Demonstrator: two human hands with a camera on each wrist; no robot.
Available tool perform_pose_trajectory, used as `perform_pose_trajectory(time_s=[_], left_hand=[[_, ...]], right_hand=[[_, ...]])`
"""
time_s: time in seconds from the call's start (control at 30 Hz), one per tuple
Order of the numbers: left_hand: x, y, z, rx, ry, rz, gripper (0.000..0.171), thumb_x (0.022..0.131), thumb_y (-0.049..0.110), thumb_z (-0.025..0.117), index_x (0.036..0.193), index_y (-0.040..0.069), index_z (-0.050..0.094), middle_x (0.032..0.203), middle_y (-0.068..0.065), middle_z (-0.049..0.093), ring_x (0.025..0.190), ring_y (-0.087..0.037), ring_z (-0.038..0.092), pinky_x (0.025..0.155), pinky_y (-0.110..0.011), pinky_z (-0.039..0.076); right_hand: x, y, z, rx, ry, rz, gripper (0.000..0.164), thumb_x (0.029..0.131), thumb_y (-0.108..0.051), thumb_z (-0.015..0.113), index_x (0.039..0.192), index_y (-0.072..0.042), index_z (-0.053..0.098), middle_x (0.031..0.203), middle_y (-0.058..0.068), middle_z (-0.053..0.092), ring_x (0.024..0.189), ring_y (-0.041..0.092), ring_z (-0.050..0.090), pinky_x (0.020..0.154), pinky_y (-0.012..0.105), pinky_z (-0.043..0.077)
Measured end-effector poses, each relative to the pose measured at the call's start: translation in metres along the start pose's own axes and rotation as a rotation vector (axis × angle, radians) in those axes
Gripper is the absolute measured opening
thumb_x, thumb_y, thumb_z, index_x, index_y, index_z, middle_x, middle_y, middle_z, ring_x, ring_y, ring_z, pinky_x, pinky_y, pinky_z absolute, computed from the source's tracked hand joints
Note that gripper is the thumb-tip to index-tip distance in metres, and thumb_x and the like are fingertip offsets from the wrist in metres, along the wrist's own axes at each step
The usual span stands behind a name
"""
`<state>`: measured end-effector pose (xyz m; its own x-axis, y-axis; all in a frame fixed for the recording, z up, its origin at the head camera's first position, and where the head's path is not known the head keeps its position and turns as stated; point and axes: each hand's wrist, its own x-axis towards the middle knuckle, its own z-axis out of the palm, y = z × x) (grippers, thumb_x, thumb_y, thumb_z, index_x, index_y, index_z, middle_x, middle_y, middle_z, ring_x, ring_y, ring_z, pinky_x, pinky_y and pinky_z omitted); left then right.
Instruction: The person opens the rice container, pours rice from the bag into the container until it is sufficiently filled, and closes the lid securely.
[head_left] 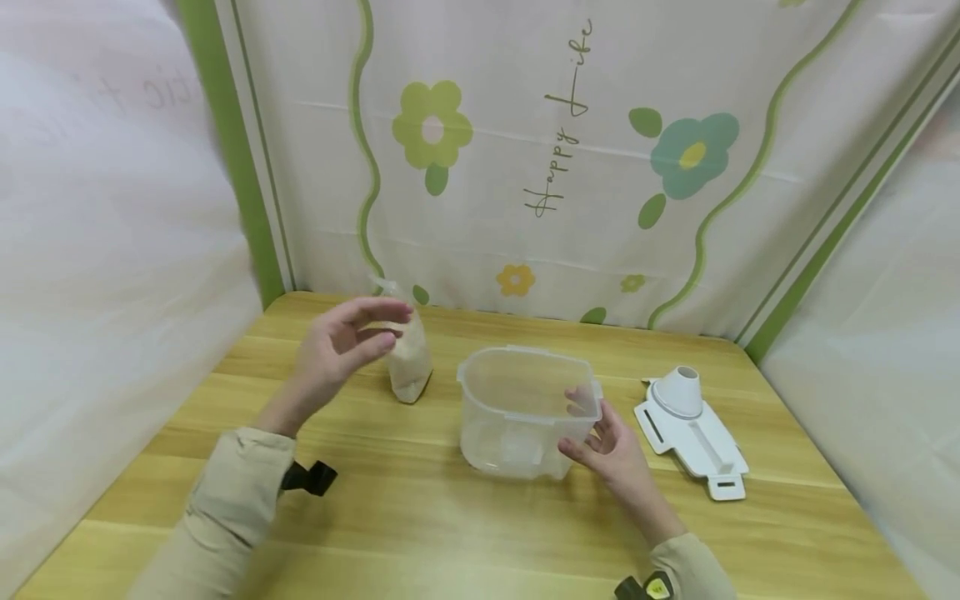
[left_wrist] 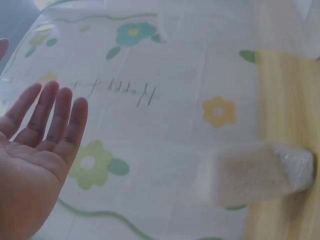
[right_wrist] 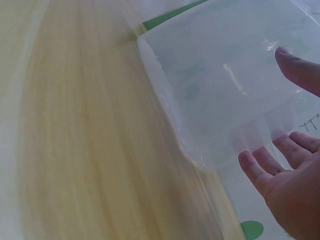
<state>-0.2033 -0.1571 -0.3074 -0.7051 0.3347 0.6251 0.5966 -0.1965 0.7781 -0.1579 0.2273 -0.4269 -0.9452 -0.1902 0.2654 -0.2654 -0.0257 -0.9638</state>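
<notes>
A clear plastic container (head_left: pixel 495 450) with an open top stands mid-table. My right hand (head_left: pixel 611 454) is at its right end, fingers spread and fairly straight, thumb in front of the near side; in the right wrist view the fingertips (right_wrist: pixel 245 157) are right at the clear wall. My left hand (head_left: pixel 337 346) is raised at the left, fingers loosely bent and thumb apart, holding nothing. It overlaps a clear bag of pale contents (head_left: pixel 410 367) in the head view, but the left wrist view shows the bag (left_wrist: pixel 255 175) apart from the palm.
To the right of the container lies a flat white plastic piece (head_left: pixel 701 446) with a white cone (head_left: pixel 678 392) on it. A patterned curtain (head_left: pixel 480 217) hangs behind the wooden table (head_left: pixel 420 533), with pale sheets at both sides. Black wrist mounts (head_left: pixel 318 477) stick out beside the sleeves.
</notes>
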Motion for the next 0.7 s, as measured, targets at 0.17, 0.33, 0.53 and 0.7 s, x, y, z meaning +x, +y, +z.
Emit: perform_pose_trajectory(time_s=[0.17,0.33,0.53,0.7], left_hand=[[0.003,0.002,-0.027,-0.020,0.158,0.069,0.032,0.095,-0.002,0.057,0.124,-0.015,0.055,0.119,-0.026,0.060,0.109,-0.033,0.059,0.091,-0.038,0.053],[0.000,-0.012,-0.049,-0.077,0.370,0.033,0.039,0.100,0.021,0.050,0.125,-0.010,0.055,0.116,-0.027,0.060,0.104,-0.031,0.060,0.089,-0.037,0.053],[-0.013,-0.036,-0.077,-0.083,0.345,-0.235,0.048,0.103,0.020,0.049,0.145,0.000,0.036,0.136,-0.021,0.047,0.124,-0.029,0.046,0.103,-0.040,0.043],[-0.020,-0.056,-0.088,0.061,0.150,-0.425,0.066,0.103,0.021,0.055,0.155,0.001,0.019,0.151,-0.018,0.034,0.137,-0.028,0.035,0.110,-0.038,0.036]], right_hand=[[0.001,-0.001,0.001,0.005,-0.007,0.009,0.076,0.084,0.009,0.072,0.148,0.003,0.032,0.151,0.020,0.036,0.136,0.039,0.031,0.101,0.030,0.044],[0.000,-0.001,0.002,0.007,-0.006,0.014,0.077,0.083,0.009,0.072,0.149,0.003,0.032,0.151,0.020,0.036,0.136,0.040,0.031,0.100,0.030,0.045],[0.001,-0.003,0.003,0.011,-0.004,0.021,0.078,0.083,0.009,0.073,0.149,0.003,0.032,0.151,0.022,0.035,0.136,0.040,0.031,0.100,0.030,0.046],[0.000,-0.004,0.002,0.014,0.000,0.032,0.079,0.083,0.009,0.073,0.149,0.002,0.031,0.152,0.021,0.034,0.136,0.041,0.030,0.100,0.030,0.046]])
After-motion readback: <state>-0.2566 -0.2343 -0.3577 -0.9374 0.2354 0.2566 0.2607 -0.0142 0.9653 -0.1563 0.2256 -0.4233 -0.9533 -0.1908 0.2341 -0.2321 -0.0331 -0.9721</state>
